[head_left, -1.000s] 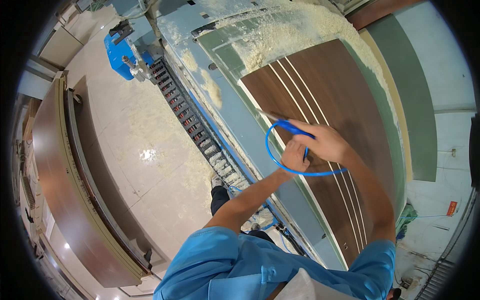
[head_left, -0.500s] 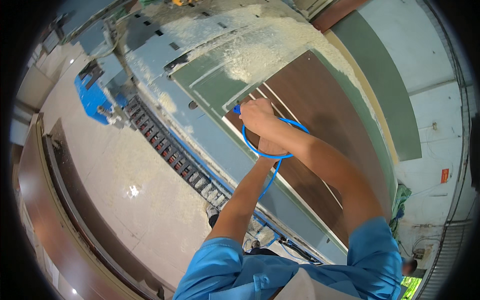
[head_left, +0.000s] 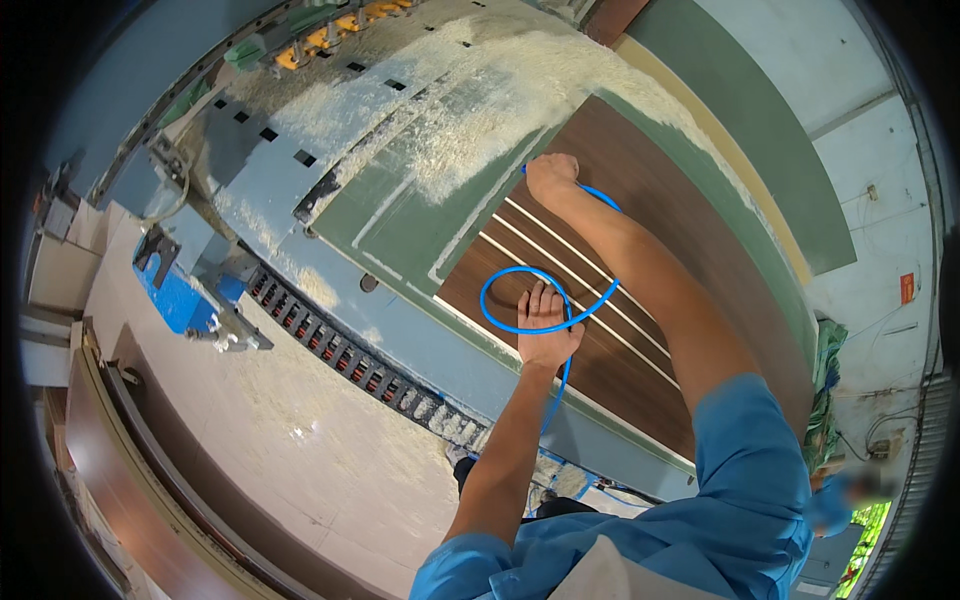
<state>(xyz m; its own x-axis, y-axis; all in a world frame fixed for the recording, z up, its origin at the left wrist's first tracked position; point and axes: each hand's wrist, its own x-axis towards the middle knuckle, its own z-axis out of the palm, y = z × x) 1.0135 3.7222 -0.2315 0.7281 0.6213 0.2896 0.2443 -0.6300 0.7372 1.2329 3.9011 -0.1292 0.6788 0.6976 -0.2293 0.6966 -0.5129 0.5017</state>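
Observation:
A dark brown wood-grain panel (head_left: 640,170) with several pale lines along it lies on a green sheet (head_left: 350,215) on the machine bed. My right hand (head_left: 553,175) is closed round the end of a blue air hose (head_left: 487,300), over the panel's far left edge. A small blue tip shows in front of the fist; the rest of that end is hidden by the fingers. Nearer to me, my left hand (head_left: 545,325) lies flat on the panel with its fingers stretched out. The hose loops across the back of this hand and hangs down toward the near edge.
Pale sawdust (head_left: 450,140) is heaped on the bed beyond the panel. Along the bed's left side runs a black cable chain (head_left: 340,355), with a blue machine part (head_left: 175,295) at its far end. A person (head_left: 835,500) stands at the lower right.
My right hand has moved farther out and to the right over the panel with the hose end. My left hand, partly covered before, now shows spread on the panel. The view has shifted.

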